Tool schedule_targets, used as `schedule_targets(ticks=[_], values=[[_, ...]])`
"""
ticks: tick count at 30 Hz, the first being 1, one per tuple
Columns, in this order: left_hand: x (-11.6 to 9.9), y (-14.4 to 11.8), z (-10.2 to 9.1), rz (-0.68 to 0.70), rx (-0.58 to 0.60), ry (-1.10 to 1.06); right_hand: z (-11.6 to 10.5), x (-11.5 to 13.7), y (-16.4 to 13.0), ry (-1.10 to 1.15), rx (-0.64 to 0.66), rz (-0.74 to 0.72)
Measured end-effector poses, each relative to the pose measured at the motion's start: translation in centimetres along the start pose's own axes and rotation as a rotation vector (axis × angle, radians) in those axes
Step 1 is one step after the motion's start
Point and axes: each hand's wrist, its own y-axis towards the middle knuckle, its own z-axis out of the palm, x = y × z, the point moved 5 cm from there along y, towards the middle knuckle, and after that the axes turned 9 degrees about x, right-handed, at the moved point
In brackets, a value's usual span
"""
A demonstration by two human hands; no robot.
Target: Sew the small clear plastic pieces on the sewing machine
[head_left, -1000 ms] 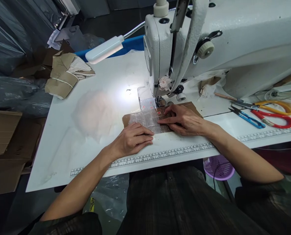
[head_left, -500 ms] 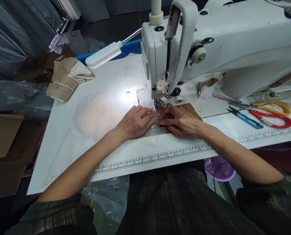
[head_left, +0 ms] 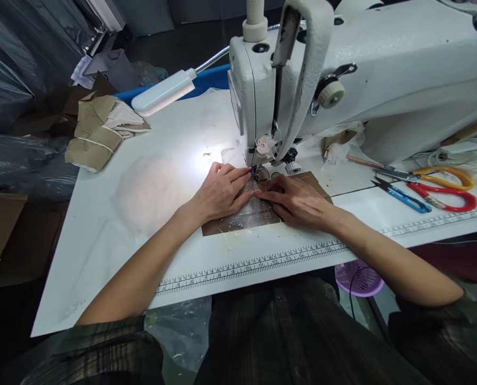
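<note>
A brown card [head_left: 242,223] with a clear plastic sheet [head_left: 256,209] on top lies flat on the white table [head_left: 142,214], right in front of the sewing machine [head_left: 343,69]. Its far edge sits under the needle foot [head_left: 259,172].

The left hand [head_left: 220,192] lies flat on the left part of the card, with fingers spread out and pressing down, not gripping. The right hand [head_left: 297,200] lies flat on the right part, with fingers stretched toward the needle foot, also pressing and not gripping. The fingertips of both hands almost meet just near the foot.

A lamp [head_left: 162,92] on a bendy neck shines on the table to the left of the machine. A ruler strip [head_left: 254,262] runs along the near edge of the table. To the right lie red scissors [head_left: 449,198], yellow scissors [head_left: 443,174] and blue snips [head_left: 402,195]. Far to the left sits a bundle of brown paper [head_left: 98,131].
</note>
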Motion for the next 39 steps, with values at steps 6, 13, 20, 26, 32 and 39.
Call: schedule_targets(ticks=[6, 13, 20, 26, 32, 39], values=[[-0.1, -0.6, 0.3, -0.023, -0.040, -0.044, 0.2, -0.2, -0.1, 0.031, -0.001, 0.018], [-0.2, -0.7, 0.7, -0.020, -0.100, -0.059, 0.3, -0.4, -0.1, 0.057, 0.006, 0.020], [-0.4, -0.9, 0.7, -0.028, -0.134, -0.095, 0.1, -0.3, -0.1, 0.060, -0.007, 0.000], [-0.7, -0.8, 0.8, -0.047, -0.135, -0.079, 0.4, -0.4, -0.1, 0.046, -0.024, 0.011], [-0.7, -0.8, 0.9, -0.046, -0.128, -0.051, 0.5, -0.6, -0.1, 0.039, -0.056, -0.003], [-1.0, -0.8, 0.3, -0.037, -0.159, 0.054, 0.2, -0.8, -0.1, 0.071, -0.065, -0.027]])
